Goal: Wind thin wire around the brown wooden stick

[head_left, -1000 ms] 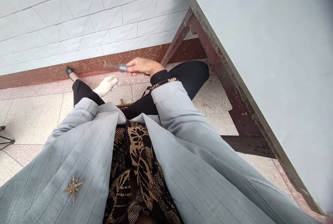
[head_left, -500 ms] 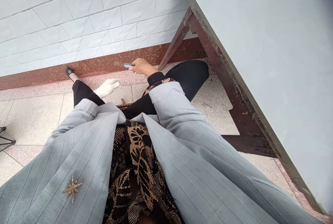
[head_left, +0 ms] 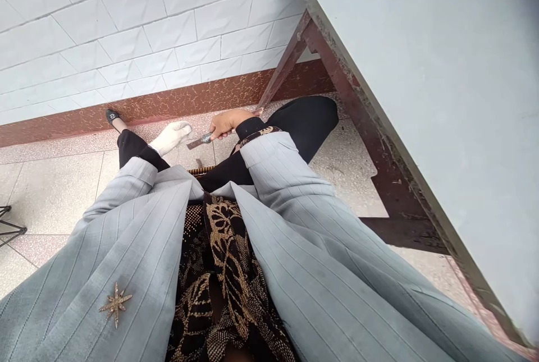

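Observation:
My right hand is bare and wrapped round a flat-bladed tool, which looks like a chisel or scraper. Its short, square-ended blade points left and down, with a silvery wrapped collar at its base. A brown handle end seems to show past the wrist. Close to the blade tip is my left hand, in a white glove with the fingers curled together. Whatever those fingers may hold is hidden. Below the hands, a small brown piece stands by a striped, woven-looking edge at my lap.
A large pale tabletop on a brown frame fills the right side. White wall tiles with a reddish-brown skirting run ahead. Black thin legs of some stand show at the left edge, on the speckled floor.
My right hand has lowered the tool toward me, and its blade now tilts down beside the gloved hand. My left hand has shifted slightly up and left.

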Tool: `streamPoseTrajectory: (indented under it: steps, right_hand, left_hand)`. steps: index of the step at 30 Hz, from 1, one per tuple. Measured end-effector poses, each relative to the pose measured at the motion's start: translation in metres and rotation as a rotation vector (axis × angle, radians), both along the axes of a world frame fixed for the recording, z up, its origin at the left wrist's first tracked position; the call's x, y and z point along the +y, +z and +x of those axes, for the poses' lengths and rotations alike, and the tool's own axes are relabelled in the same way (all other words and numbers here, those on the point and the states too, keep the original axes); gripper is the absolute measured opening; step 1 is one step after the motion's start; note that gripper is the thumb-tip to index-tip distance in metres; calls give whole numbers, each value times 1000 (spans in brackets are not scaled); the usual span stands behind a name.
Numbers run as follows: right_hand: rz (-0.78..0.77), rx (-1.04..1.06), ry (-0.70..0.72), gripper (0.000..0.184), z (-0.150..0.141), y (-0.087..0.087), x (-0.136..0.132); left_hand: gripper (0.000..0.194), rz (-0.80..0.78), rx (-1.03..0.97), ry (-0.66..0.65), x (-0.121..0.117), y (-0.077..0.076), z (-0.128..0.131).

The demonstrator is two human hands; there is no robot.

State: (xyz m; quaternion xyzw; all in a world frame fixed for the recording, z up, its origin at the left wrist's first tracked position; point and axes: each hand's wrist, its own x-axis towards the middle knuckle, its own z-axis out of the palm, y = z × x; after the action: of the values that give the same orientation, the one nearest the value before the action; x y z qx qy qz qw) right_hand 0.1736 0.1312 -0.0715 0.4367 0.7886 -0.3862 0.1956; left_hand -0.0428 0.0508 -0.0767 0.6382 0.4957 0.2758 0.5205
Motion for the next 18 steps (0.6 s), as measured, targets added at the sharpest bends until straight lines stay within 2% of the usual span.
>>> streamPoseTrajectory:
  steps: [6,9,11,15,18]
  right_hand:
    - [-268,87,115,33,2,-4,4]
    - [-390,270,175,39,9,2,5]
    - [-409,481,148,37,16,9,5]
    - [-260,953,-205,32,24,17,4]
    - [-171,1031,-479,34,22,15,4]
  left_hand:
    - [36,-6,-22,45,4,5,-1]
    - [34,-4,-54,97,9,-1,-6]
    - [31,-19,-81,125,10,-6,-8]
    - [31,-43,-161,77,2,-18,-3]
    - [34,-83,-143,-17,-5,-21,3]
